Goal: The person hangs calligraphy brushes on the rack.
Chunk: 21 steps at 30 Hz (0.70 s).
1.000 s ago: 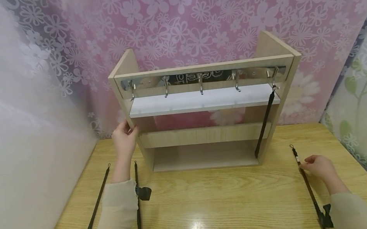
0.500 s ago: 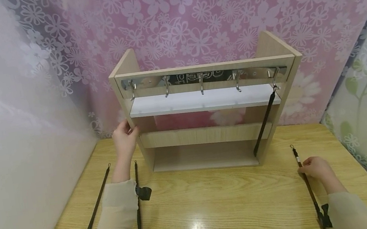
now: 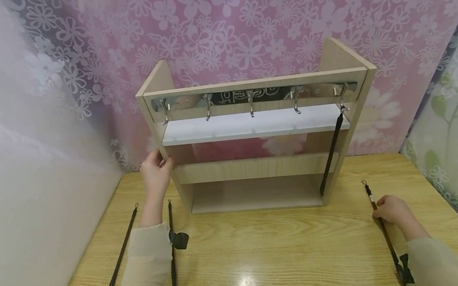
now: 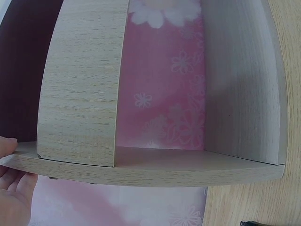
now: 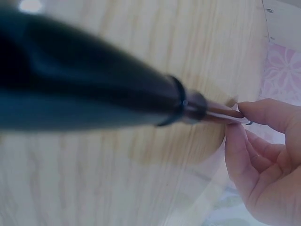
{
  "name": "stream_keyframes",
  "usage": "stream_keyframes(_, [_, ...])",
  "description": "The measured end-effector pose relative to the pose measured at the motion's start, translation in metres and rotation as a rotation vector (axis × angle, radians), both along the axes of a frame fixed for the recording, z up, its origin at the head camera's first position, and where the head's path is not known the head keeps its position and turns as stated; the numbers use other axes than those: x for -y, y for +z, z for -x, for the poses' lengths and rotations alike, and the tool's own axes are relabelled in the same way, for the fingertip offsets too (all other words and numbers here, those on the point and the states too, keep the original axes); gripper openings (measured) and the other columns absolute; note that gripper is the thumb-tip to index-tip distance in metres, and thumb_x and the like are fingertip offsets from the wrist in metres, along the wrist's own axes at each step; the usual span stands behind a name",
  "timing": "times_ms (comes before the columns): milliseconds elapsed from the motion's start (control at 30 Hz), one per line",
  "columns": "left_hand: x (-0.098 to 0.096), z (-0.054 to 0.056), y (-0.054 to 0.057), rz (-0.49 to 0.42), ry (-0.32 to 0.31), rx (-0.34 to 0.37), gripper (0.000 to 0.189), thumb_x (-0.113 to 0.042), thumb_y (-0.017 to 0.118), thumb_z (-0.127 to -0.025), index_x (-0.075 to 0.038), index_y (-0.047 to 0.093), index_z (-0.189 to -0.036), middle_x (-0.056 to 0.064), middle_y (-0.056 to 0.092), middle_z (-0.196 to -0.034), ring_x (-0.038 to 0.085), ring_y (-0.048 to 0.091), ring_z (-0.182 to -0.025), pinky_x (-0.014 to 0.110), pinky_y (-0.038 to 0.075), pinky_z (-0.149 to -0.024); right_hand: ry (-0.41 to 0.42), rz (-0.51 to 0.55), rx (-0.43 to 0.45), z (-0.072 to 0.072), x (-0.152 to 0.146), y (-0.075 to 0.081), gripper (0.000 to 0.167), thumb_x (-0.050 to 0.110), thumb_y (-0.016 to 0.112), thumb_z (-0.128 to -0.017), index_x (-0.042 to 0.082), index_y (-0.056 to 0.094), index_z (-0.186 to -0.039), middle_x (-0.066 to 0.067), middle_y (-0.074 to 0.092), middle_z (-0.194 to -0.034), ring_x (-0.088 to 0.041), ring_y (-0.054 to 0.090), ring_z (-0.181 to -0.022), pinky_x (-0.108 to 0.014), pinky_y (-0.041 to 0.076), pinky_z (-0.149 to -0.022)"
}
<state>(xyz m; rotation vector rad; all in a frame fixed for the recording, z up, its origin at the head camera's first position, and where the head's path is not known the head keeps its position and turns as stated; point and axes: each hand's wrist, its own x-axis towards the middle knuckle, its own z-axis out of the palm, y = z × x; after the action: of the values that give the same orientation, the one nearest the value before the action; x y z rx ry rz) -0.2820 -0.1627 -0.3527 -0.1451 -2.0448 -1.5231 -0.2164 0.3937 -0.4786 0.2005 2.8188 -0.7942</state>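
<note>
My left hand (image 3: 155,175) grips the left side panel of a small wooden shelf (image 3: 254,168), thumb on one face and fingers on the other, as the left wrist view also shows. My right hand (image 3: 394,211) pinches the brown handle of a calligraphy brush (image 3: 385,233) at the table's right side. In the right wrist view the brush's dark, tapered head (image 5: 94,84) looms blurred near the camera, while thumb and fingers hold the handle beyond it. A second brush (image 3: 331,155) hangs by its loop from the shelf's rightmost hook (image 3: 342,96), slanting downward.
Two more brushes lie on the left of the wooden table (image 3: 280,258): an outer brush (image 3: 123,255) and an inner brush (image 3: 173,277), partly behind the left sleeve. Several metal hooks line a shiny strip (image 3: 244,96). A flowered pink backdrop (image 3: 221,26) stands behind.
My right hand has shifted slightly left, its fingers now round the brush handle. The left hand stays on the shelf panel. The hanging brush's lower end sways slightly.
</note>
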Motion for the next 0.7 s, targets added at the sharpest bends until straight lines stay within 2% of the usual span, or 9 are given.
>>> stream_keyframes(300, [-0.001,0.0,-0.001,0.005,0.003,0.014,0.032,0.003,0.057,-0.08,0.009,0.054,-0.112,0.025,0.056,-0.108,0.03,0.054,-0.103,0.029,0.047,-0.085,0.011,-0.018,-0.024,-0.002,0.0,0.0,0.047,0.01,0.059,-0.078,-0.024,0.041,-0.104,-0.039,0.047,-0.101,-0.046,0.049,-0.086,-0.046,0.046,-0.068])
stream_keyframes(567, [-0.001,0.0,-0.001,-0.003,0.0,0.004,0.032,0.003,0.057,-0.08,0.01,0.054,-0.112,0.026,0.056,-0.108,0.031,0.054,-0.103,0.031,0.047,-0.085,-0.018,0.117,-0.101,-0.008,0.003,0.011,0.044,0.004,0.053,-0.081,-0.024,0.036,-0.11,-0.034,0.054,-0.088,-0.028,0.058,-0.065,-0.035,0.053,-0.054])
stream_keyframes(700, [-0.001,0.0,0.0,-0.014,0.002,0.003,0.032,0.005,0.056,-0.08,0.01,0.054,-0.111,0.026,0.056,-0.107,0.031,0.053,-0.103,0.031,0.047,-0.085,-0.023,0.113,-0.15,-0.013,0.008,0.022,0.043,0.006,0.053,-0.082,-0.022,0.038,-0.112,-0.025,0.055,-0.083,-0.023,0.056,-0.062,-0.033,0.051,-0.052])
